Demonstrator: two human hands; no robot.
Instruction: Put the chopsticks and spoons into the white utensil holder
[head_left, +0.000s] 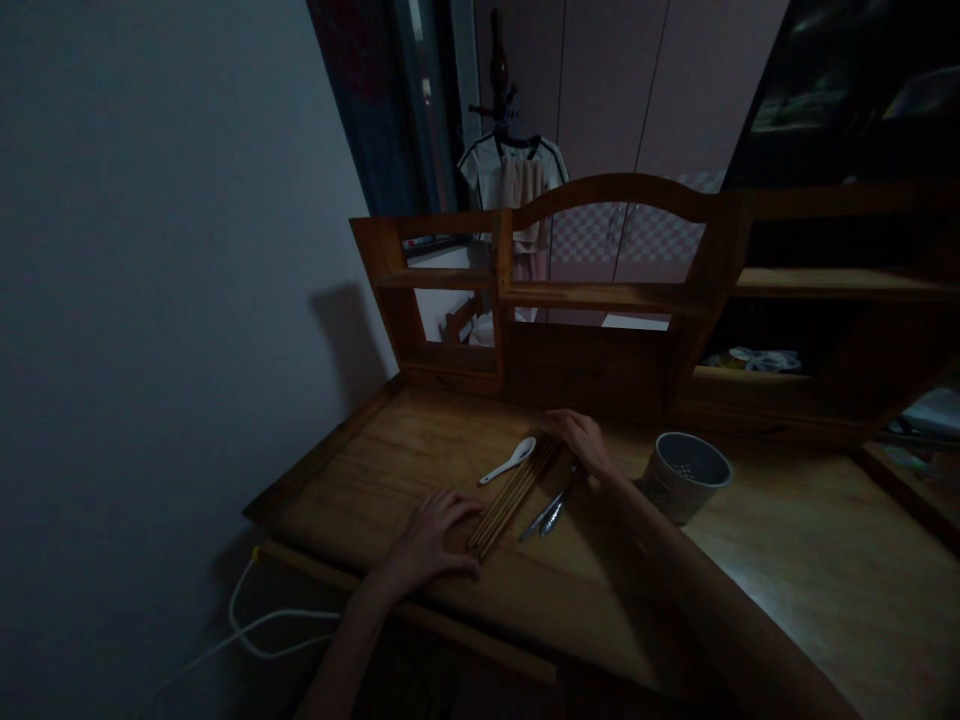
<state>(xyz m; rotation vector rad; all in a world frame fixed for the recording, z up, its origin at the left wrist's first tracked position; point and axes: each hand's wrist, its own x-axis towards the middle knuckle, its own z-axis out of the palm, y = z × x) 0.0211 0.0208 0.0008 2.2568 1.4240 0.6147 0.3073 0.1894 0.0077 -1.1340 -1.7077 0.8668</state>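
Note:
Several wooden chopsticks (514,495) lie side by side on the desk, slanting away to the right. My left hand (433,535) is at their near ends, thumb and fingers spread apart around them. Over the far ends rests my right hand (581,438), its fingers bent and partly hidden. A white spoon (510,462) lies just left of the chopsticks. To their right are a slim metal utensil (541,515) and another with a patterned metal handle (553,518), their far ends near my right wrist. A grey utensil holder (684,475) with holes in its bottom stands beyond my right forearm.
A wooden shelf unit (600,292) rises along the back of the desk (795,540). The wall (187,250) borders the left side. White cable (289,613) hangs by the front left edge. A plastic bag (765,360) sits in the right shelf.

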